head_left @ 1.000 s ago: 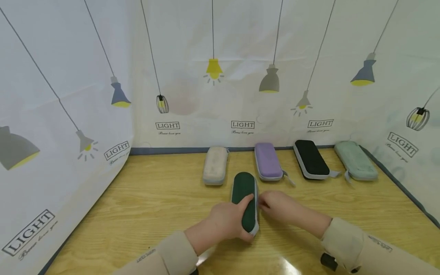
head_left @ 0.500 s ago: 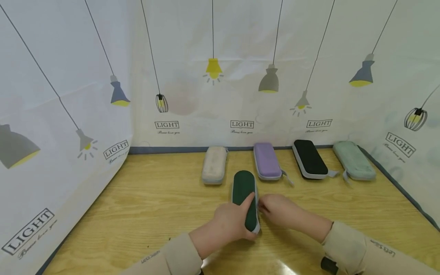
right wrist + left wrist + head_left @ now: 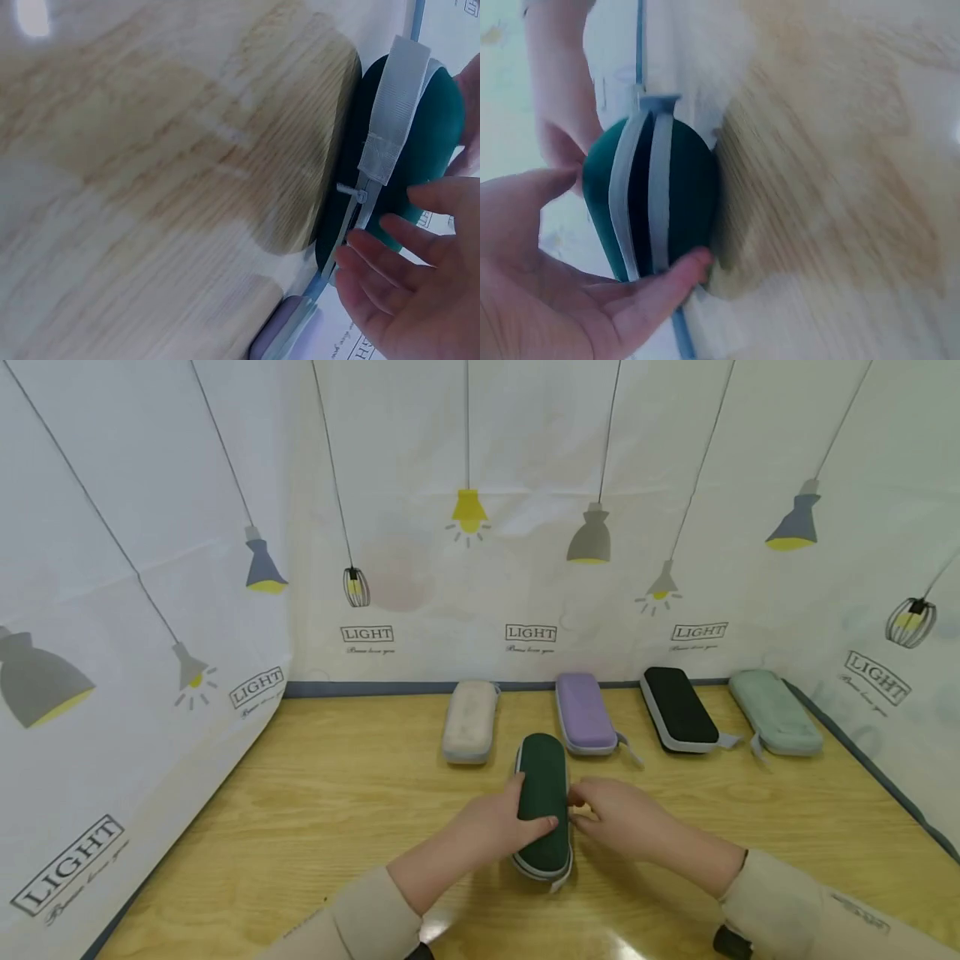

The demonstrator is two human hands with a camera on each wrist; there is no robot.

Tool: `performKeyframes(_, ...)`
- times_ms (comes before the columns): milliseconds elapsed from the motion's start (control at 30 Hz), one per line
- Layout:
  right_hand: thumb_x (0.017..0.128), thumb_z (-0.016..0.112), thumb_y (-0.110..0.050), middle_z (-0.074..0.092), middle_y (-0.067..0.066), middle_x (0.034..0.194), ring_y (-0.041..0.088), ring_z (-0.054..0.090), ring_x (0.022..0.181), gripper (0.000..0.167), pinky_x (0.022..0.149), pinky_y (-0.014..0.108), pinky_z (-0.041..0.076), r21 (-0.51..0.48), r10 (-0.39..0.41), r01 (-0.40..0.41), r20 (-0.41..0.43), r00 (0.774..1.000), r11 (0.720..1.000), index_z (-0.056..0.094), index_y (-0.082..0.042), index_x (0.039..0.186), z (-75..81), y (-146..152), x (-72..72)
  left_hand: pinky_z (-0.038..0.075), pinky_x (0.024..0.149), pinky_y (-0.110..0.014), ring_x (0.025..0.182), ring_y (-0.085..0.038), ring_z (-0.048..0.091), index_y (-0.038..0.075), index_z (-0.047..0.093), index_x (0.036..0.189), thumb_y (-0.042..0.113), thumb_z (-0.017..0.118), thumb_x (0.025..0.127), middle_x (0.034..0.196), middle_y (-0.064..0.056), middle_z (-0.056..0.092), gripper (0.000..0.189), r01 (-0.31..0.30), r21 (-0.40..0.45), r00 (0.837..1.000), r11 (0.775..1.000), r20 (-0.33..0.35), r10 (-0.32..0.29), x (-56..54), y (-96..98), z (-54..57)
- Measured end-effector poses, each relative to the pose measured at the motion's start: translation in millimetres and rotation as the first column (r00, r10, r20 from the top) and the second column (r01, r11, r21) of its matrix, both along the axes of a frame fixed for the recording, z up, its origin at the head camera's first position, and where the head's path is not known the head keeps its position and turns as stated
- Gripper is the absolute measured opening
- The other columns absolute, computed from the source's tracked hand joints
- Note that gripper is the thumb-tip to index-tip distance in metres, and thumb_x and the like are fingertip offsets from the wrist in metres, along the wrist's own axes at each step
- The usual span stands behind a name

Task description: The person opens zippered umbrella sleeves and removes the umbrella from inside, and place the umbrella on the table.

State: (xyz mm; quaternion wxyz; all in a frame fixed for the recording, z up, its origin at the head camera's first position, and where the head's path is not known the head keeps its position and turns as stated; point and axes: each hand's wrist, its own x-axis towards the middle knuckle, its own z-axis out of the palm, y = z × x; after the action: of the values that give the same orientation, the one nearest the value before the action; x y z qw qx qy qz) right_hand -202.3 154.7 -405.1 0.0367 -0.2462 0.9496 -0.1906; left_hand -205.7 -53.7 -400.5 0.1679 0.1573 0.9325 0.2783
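Observation:
A dark green zip case [image 3: 545,768] with light grey trim stands on the wooden table in front of me, the long way pointing away. My left hand [image 3: 487,822] grips it from the left, thumb across its upper face. In the left wrist view, a dark gap [image 3: 640,199] shows between the two grey zip bands at one end. My right hand [image 3: 626,818] is at the right side, its fingers loosely bent and fingertips beside the zip. Along that side, the right wrist view shows a zip pull [image 3: 352,193] and a grey fabric strap [image 3: 397,105].
Toward the back edge lie a cream case [image 3: 470,722], a purple case [image 3: 585,714], a black case [image 3: 680,708] and a pale green case [image 3: 776,710]. Behind and beside the table [image 3: 337,802] hangs a white sheet [image 3: 420,443] printed with lamps.
The green case has turned slightly and shifted right. My left thumb has swung from lying along the case to lying across it. My right hand's bunched fingers have spread apart.

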Motion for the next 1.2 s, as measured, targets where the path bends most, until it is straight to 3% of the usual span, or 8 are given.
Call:
performKeyframes(133,0.090,0.070,-0.018,0.062,0.005,0.110,0.025,0.062,0.103,0.025,0.084,0.042,0.051,0.022,0.055,-0.053,-0.121,0.991,0.998,0.064,-0.008,0.112,0.1,0,2.4,0.054,0.074,-0.041,0.087,-0.029,0.067,0.000,0.037,0.148,0.041,0.057,0.097,0.106,-0.017,0.066,0.068,-0.140,0.171,0.985,0.975,0.119,0.121,-10.7,-5.1,-1.0)
performKeyframes(267,0.088,0.073,-0.021,0.058,0.007,0.117,0.024,0.058,0.107,0.033,0.089,0.042,0.049,0.013,0.136,-0.137,-0.266,0.954,0.990,0.062,-0.008,0.116,0.0,-3,2.9,0.055,0.060,-0.034,0.065,-0.025,0.066,-0.004,0.048,0.139,0.019,0.057,0.095,0.081,-0.011,0.066,0.050,-0.232,0.292,0.963,0.928,0.204,0.177,-21.1,-7.6,-4.7)
performKeyframes(367,0.089,0.072,-0.025,0.056,0.008,0.122,0.025,0.055,0.112,0.034,0.094,0.044,0.046,0.025,0.228,-0.234,-0.339,0.913,0.972,0.063,-0.009,0.118,0.2,-5,3.7,0.056,0.060,-0.033,0.066,-0.025,0.067,-0.007,0.056,0.129,0.011,0.059,0.092,0.078,-0.011,0.068,0.042,-0.226,0.327,0.963,0.918,0.217,0.159,-26.4,-8.5,-8.2)
performKeyframes(533,0.096,0.062,-0.039,0.054,0.006,0.132,0.024,0.049,0.122,0.036,0.099,0.046,0.042,0.093,0.383,-0.375,-0.354,0.853,0.922,0.063,-0.014,0.122,-0.6,-9,7.3,0.055,0.059,-0.034,0.068,-0.028,0.068,-0.007,0.064,0.118,0.011,0.060,0.094,0.078,-0.012,0.069,0.030,-0.179,0.309,0.968,0.934,0.224,0.111,-30.4,-7.1,-12.4)
performKeyframes(700,0.099,0.053,-0.045,0.056,0.003,0.132,0.024,0.047,0.126,0.038,0.103,0.046,0.039,0.123,0.436,-0.420,-0.328,0.838,0.899,0.065,-0.015,0.120,0.8,-9,10.9,0.053,0.055,-0.031,0.064,-0.024,0.066,-0.006,0.069,0.109,0.013,0.061,0.095,0.077,-0.011,0.069,0.024,-0.136,0.289,0.976,0.948,0.204,0.078,-32.4,-4.8,-14.9)
performKeyframes(933,0.092,0.069,-0.023,0.060,-0.002,0.105,0.015,0.056,0.102,0.012,0.089,0.034,0.049,0.049,0.463,-0.481,-0.371,0.805,0.875,0.069,-0.014,0.099,2.5,-6,11.6,0.053,0.056,-0.031,0.061,-0.019,0.063,-0.001,0.070,0.084,0.016,0.066,0.093,0.070,-0.009,0.066,0.019,-0.133,0.265,0.979,0.955,0.184,0.086,-31.2,-6.3,-14.4)
performKeyframes(1033,0.089,0.072,-0.016,0.056,-0.008,0.093,0.007,0.052,0.085,0.003,0.075,0.026,0.048,0.011,0.441,-0.474,-0.384,0.811,0.881,0.069,-0.016,0.090,5.8,-4,12.1,0.052,0.054,-0.030,0.058,-0.020,0.062,0.003,0.065,0.077,0.015,0.065,0.094,0.067,-0.010,0.065,0.020,-0.117,0.272,0.983,0.955,0.170,0.072,-30.8,-7.3,-13.9)
performKeyframes(1200,0.092,0.069,-0.018,0.056,-0.013,0.083,0.004,0.053,0.077,0.005,0.069,0.025,0.048,-0.011,0.331,-0.354,-0.327,0.885,0.935,0.070,-0.018,0.087,12.1,-4,14.7,0.046,0.049,-0.027,0.059,-0.024,0.063,0.005,0.060,0.077,0.013,0.062,0.095,0.066,-0.012,0.065,0.020,-0.076,0.241,0.990,0.967,0.133,0.045,-29.6,-6.3,-12.4)
